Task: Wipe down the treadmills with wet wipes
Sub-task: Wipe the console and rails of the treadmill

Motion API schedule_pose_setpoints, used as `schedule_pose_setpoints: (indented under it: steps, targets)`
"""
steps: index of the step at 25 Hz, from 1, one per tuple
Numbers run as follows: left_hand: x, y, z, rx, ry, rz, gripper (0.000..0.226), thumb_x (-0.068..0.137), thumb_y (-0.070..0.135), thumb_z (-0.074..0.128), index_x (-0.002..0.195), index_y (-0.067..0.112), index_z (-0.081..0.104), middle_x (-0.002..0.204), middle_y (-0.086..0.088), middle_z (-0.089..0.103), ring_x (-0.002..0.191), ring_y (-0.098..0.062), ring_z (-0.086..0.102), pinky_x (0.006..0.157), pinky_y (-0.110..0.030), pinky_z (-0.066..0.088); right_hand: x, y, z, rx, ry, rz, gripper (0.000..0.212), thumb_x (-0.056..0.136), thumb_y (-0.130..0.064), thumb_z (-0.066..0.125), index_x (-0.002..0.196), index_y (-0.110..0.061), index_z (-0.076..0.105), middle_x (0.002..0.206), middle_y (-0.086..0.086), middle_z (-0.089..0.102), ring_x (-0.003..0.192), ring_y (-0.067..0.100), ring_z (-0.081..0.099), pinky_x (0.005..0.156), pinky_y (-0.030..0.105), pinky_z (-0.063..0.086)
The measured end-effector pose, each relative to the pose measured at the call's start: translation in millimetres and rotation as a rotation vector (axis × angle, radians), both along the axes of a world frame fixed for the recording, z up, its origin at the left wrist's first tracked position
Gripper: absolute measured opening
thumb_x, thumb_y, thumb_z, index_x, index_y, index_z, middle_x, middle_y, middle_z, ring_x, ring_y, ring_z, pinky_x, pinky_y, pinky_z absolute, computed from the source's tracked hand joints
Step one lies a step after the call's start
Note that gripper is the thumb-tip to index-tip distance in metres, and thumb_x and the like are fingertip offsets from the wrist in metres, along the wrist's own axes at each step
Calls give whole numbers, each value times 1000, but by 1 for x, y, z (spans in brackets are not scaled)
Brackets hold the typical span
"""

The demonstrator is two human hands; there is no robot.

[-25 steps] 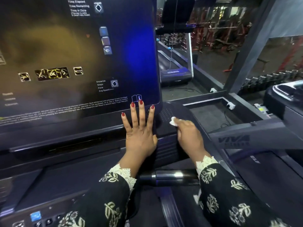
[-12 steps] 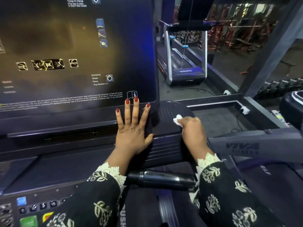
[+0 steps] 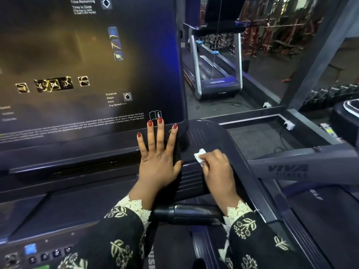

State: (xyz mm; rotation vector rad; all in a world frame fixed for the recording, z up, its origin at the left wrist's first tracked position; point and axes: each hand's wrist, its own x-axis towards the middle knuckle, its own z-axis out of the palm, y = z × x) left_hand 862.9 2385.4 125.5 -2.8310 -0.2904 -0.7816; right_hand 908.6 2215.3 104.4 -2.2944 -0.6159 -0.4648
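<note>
- Gym room, dim: racks and a second treadmill [image 3: 213, 78] stand well behind the console.
- Screen [image 3: 77, 65]: fills the left of the view, lit, showing icons and text. Whether it has been wiped cannot be told.
- Left hand [image 3: 158, 160]: flat, with fingers straight and spread. The palm presses on the ledge below the screen and the fingertips reach the screen's lower right corner. It holds nothing and appears to act as a brace.
- Wipe [image 3: 199, 155]: a small white wad lying on the console corner [image 3: 198, 134], just right of the left thumb.
- Right hand [image 3: 217, 169]: fingers curled round the wipe, pressing it onto the corner.
- Step in hand, as judged: wiping the console's right corner housing.
- Next move calls for firm pressure, stroking over the perforated patch and down the ribbed front. The grip [image 3: 190, 212] and side rail [image 3: 291, 167] would follow.
</note>
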Motion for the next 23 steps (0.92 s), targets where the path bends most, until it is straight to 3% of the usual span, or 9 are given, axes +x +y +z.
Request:
schedule_pose_setpoints:
  steps: [3, 7, 10, 13, 15, 18, 23]
  targets:
    - [-1, -2, 3, 0, 5, -7, 110, 70, 54, 57, 154, 19, -4, 156, -18, -23, 144, -42, -18, 111, -61, -13, -12, 23, 4, 6, 42, 6, 25, 70, 5, 74, 89, -11, 70, 82, 4, 58, 75, 25, 57, 66, 27, 45]
    - [-7, -2, 6, -30, -2, -56, 103, 68, 41, 51, 155, 18, 2, 158, -19, -16, 145, -42, -13, 112, -61, -9, -20, 44, 7, 69, 150, 55, 15, 79, -1, 68, 93, -6, 67, 94, 9, 57, 81, 27, 58, 70, 29, 46]
    - [-8, -7, 11, -81, 8, -49, 105, 65, 39, 54, 155, 20, 2, 158, -19, -14, 144, -41, -17, 112, -62, -9, -6, 12, 8, -84, 59, -153, 22, 77, 7, 65, 97, -1, 69, 102, 15, 59, 84, 32, 56, 71, 35, 50]
    - [-1, -15, 19, -154, -2, -67, 103, 66, 37, 57, 155, 23, 7, 159, -13, -16, 144, -37, -21, 109, -66, -10, 16, -13, 15, -204, 99, -382, 31, 82, 13, 51, 109, 5, 64, 111, 18, 58, 95, 35, 51, 78, 40, 50]
    - [3, -19, 20, -101, -23, -99, 103, 66, 36, 60, 155, 20, 11, 159, -13, -12, 146, -37, -15, 109, -67, -7, 14, -8, 17, -301, 108, -414, 35, 84, 11, 45, 115, 5, 61, 113, 15, 57, 99, 32, 50, 81, 37, 47]
    - [8, -20, 13, 66, -27, -159, 103, 65, 37, 63, 154, 17, 16, 161, -13, -4, 147, -38, -6, 111, -69, 1, -1, -10, 11, -373, 47, -370, 43, 71, 15, 60, 113, 5, 65, 99, 12, 61, 86, 30, 54, 69, 33, 50]
    - [21, -14, 11, 147, -69, -113, 98, 70, 38, 61, 155, 21, 14, 161, -10, -5, 148, -34, -1, 111, -67, 3, 40, -5, 24, -295, 156, -349, 39, 91, 7, 41, 127, 0, 56, 118, 13, 50, 105, 30, 43, 79, 30, 36]
